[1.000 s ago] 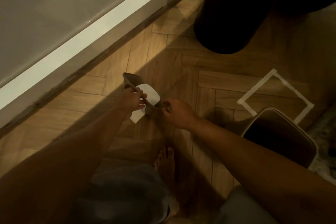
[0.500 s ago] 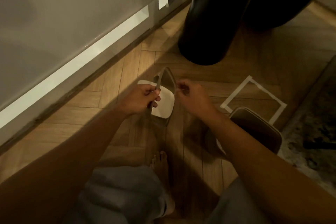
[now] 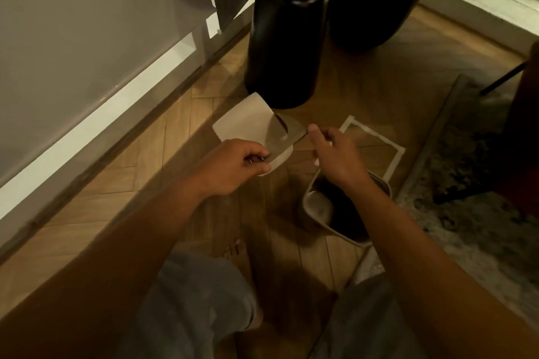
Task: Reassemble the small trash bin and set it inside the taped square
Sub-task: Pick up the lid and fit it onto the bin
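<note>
I hold the bin's beige lid (image 3: 248, 122) flat in the air above the wooden floor. My left hand (image 3: 233, 166) pinches its near corner and my right hand (image 3: 335, 151) pinches its right edge. A grey swing flap (image 3: 281, 137) sits in the lid's frame. The open bin body (image 3: 318, 204) stands on the floor just below my right forearm, its dark inside showing. The white taped square (image 3: 393, 151) lies on the floor right behind the bin body, partly hidden by my right hand.
A large black rounded object (image 3: 285, 38) stands just beyond the lid. A grey wall with a white baseboard (image 3: 116, 102) runs along the left. A patterned rug (image 3: 466, 183) lies to the right. My knees and a bare foot (image 3: 236, 251) are below.
The lid has turned from standing on edge to lying flat and moved right, toward the bin body. The view has shifted, so the bin body now sits under my right arm.
</note>
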`<state>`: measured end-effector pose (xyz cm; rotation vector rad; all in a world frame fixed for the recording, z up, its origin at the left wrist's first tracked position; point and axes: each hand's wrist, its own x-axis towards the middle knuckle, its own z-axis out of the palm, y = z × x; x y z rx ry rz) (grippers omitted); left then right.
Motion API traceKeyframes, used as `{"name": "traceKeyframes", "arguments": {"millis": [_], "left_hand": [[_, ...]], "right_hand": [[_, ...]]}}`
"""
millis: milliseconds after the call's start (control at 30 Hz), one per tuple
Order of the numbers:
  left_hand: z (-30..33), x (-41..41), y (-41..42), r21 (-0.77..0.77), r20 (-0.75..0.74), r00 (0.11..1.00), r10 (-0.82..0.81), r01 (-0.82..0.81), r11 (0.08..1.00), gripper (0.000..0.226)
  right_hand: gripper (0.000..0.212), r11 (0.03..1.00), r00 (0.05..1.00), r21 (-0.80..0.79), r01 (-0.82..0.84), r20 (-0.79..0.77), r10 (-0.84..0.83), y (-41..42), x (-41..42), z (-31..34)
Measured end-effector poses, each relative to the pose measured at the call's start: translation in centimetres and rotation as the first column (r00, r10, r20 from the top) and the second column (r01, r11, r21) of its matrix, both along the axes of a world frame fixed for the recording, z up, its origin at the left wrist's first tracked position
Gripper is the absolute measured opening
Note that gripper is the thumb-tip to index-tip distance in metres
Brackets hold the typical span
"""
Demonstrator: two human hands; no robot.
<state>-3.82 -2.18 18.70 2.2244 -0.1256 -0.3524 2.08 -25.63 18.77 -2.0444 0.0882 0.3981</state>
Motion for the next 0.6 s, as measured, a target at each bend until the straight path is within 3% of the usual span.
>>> {"name": "traceKeyframes", "arguments": {"millis": [100, 167, 333, 467, 600], "left_hand": [[0.5, 0.7, -2.2, 0.045, 0.019, 0.992, -0.129, 0.128, 0.991, 0.026], [0.7, 1.1, -4.2, 0.095, 0.025, 0.975, -0.222, 0.219, 0.971, 0.025], [0.0, 1.9, -10.2, 0.125, 0.027, 0.935, -0.353, 0.347, 0.929, 0.026], [-0.7, 1.9, -14.2, 0.041, -0.031, 0.93, -0.367, 0.369, 0.929, 0.033], [-0.4, 2.3, -15.9, -0.007, 0.014, 0.95, -0.312, 0.312, 0.95, 0.035]], "right_hand": [[0.033, 0.933, 0.934, 0.277, 0.228, -0.333, -0.13, -3.3, -0.2, 0.7], [0.028, 0.858, 0.877, 0.396, 0.328, -0.465, -0.121, -5.9, -0.4, 0.7], [0.023, 0.768, 0.815, 0.427, 0.477, -0.541, -0.206, -11.4, -1.3, 0.3], [0.013, 0.656, 0.75, 0.439, 0.614, -0.584, -0.31, -15.2, -1.9, 0.1], [0.018, 0.633, 0.744, 0.449, 0.631, -0.583, -0.328, -17.3, -2.1, -0.1]]}}
